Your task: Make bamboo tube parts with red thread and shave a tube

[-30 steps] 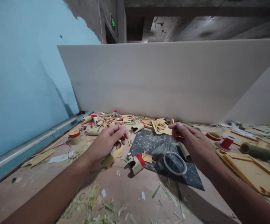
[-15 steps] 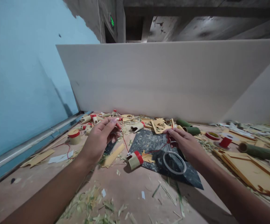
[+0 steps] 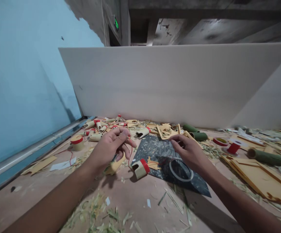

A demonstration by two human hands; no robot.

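Pinching: left hand (image 3: 110, 142) has the red cord (image 3: 131, 149) at its fingertips, well apart from the other!
Right hand (image 3: 189, 151): hovers by the mat (image 3: 152, 147), fingers bent; cannot tell whether it grips anything.
Tube (image 3: 140, 170): lies at the mat's edge, between the hands.

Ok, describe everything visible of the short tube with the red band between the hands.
The short tube is pale and looks like bamboo, with a wide red band around its right end and a notch cut into its left end. It lies on its side on the table, by the left edge of the dark sheet; whether it overlaps the sheet is unclear. A red string runs from the left hand down to its notched end. Neither hand touches it.
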